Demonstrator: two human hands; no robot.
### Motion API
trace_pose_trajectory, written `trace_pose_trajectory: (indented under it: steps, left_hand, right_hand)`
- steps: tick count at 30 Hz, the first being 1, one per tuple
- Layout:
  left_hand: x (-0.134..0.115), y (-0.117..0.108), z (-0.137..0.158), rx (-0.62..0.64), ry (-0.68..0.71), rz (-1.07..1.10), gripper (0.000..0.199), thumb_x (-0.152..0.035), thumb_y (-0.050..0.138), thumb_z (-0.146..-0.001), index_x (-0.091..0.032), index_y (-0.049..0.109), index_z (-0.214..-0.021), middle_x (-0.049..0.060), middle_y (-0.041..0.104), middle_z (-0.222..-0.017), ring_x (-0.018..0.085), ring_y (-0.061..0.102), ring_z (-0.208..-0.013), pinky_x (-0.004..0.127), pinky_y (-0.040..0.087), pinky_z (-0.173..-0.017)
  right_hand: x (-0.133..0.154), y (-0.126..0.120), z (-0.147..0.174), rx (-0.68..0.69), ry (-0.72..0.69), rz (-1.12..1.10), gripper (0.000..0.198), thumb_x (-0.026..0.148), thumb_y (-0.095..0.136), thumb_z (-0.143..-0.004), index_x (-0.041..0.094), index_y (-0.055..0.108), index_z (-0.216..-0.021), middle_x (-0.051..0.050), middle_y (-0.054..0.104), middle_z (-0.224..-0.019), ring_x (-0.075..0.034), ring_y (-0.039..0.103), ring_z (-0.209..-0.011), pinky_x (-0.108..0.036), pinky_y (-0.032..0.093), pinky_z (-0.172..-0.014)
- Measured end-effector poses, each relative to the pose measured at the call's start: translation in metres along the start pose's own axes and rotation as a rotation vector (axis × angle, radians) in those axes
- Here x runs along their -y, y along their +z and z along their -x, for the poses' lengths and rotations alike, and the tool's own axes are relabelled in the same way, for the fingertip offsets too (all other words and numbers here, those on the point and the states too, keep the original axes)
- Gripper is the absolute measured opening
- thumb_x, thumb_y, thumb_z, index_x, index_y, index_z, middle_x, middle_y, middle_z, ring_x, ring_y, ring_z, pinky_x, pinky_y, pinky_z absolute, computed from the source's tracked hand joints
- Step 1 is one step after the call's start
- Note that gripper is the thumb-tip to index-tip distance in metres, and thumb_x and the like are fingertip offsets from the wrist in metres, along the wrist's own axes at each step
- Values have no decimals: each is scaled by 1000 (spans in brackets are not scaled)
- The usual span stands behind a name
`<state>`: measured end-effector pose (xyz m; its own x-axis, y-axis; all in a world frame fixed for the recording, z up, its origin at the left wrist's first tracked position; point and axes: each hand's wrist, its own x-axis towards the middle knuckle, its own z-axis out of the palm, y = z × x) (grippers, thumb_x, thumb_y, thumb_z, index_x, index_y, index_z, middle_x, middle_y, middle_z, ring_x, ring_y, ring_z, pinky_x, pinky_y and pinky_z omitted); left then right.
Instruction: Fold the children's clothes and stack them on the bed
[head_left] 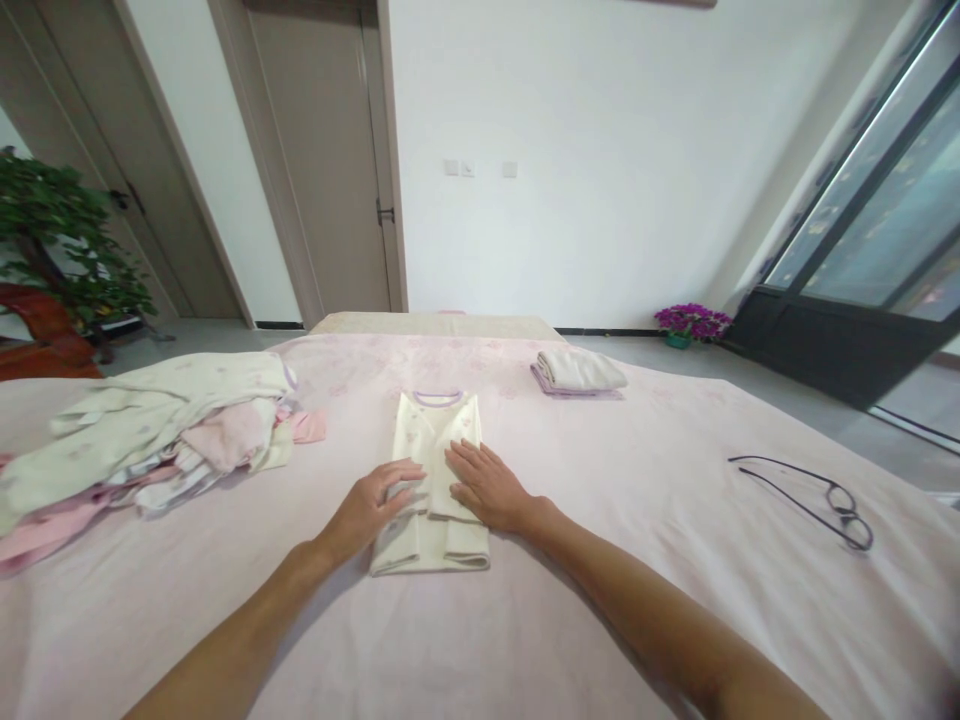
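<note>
One cream garment [437,480], soft-looking cloth with faint print and lilac neck trim, lies folded near-rectangular mid-sheet on a pale pink sheet [600,620]. Two hands at it: right hand [491,487] laid flat on its right half, fingers slightly spread; left hand [379,503] loosely curved at its left half, thumb apart, pressure cannot be told. One rumpled clothing heap [187,400], left. One folded stack [581,370], cream over lilac, farther right. One pair of thin dark-framed glasses [847,513], arms extended.
</note>
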<state>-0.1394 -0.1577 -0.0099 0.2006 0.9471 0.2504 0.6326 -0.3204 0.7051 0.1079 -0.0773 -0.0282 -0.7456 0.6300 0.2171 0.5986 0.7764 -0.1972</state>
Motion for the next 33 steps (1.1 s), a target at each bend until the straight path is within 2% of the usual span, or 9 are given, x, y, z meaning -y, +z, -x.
trace_pose_trajectory:
  steps: [2, 3, 5, 7, 10, 13, 21, 30, 33]
  left_hand:
    - [16, -15, 9, -95, -9, -68, 28, -35, 51, -91, -25, 72, -106, 6, 68, -120, 21, 58, -118, 39, 42, -108]
    - [23, -22, 13, -87, -5, -103, 26, -33, 51, -91, -25, 72, -102, 5, 69, -115, 20, 60, -113, 38, 45, -104]
    - [34, -35, 20, -13, 10, -144, 27, -32, 48, -92, -26, 73, -101, 4, 69, -112, 18, 63, -107, 33, 49, -97]
    - [37, -43, 25, 64, 35, -160, 29, -33, 47, -94, -28, 72, -107, 3, 68, -117, 17, 63, -108, 30, 49, -95]
    - [34, -43, 28, 91, 99, -190, 28, -36, 48, -95, -31, 70, -113, 1, 67, -123, 17, 62, -113, 29, 47, -99]
    - [31, -36, 27, 85, 183, -268, 27, -35, 48, -98, -30, 71, -111, 1, 70, -120, 17, 63, -111, 30, 48, -100]
    - [48, -22, 24, -44, 429, -466, 24, -30, 47, -100, -24, 69, -110, 5, 71, -116, 17, 67, -103, 32, 54, -93]
    - [41, -20, 19, -27, 391, -354, 19, -25, 45, -100, -23, 61, -109, 4, 68, -120, 16, 63, -111, 29, 52, -95]
    - [40, -19, 18, 4, 396, -305, 25, -20, 42, -100, -24, 58, -119, 5, 66, -123, 16, 61, -114, 29, 51, -98]
  right_hand:
    - [1, -6, 11, -52, 17, -28, 50, 41, 40, -100, 21, 45, -146, -8, 42, -152, -21, 35, -141, -39, 26, -116]
    - [1, -11, 15, -73, 27, -39, 45, 37, 42, -99, 22, 53, -139, -8, 50, -147, -21, 43, -135, -37, 31, -112]
    - [-1, -22, 22, -76, 34, -49, 33, 29, 45, -97, 26, 67, -122, -5, 62, -131, -20, 56, -119, -35, 39, -103]
    - [-1, -34, 28, -31, 16, -50, 31, 22, 46, -94, 29, 72, -110, -3, 68, -120, -19, 61, -107, -33, 43, -95]
    - [1, -46, 34, 52, -60, -63, 39, 14, 44, -92, 33, 71, -112, 0, 68, -120, -18, 62, -106, -29, 46, -90]
    - [2, -47, 37, 73, -133, -58, 39, 15, 41, -97, 34, 68, -118, 2, 66, -125, -16, 60, -111, -28, 46, -91]
    - [-13, -21, 36, -66, -259, -10, 27, 22, 49, -98, 27, 68, -116, -3, 69, -121, -18, 65, -103, -31, 50, -92]
    - [-11, -17, 36, -137, -293, -169, 30, 18, 53, -95, 24, 65, -122, -7, 67, -123, -18, 62, -110, -30, 51, -95]
    - [-9, -15, 33, -176, -279, -166, 32, 20, 54, -95, 23, 63, -125, -9, 66, -122, -20, 60, -110, -32, 50, -94]
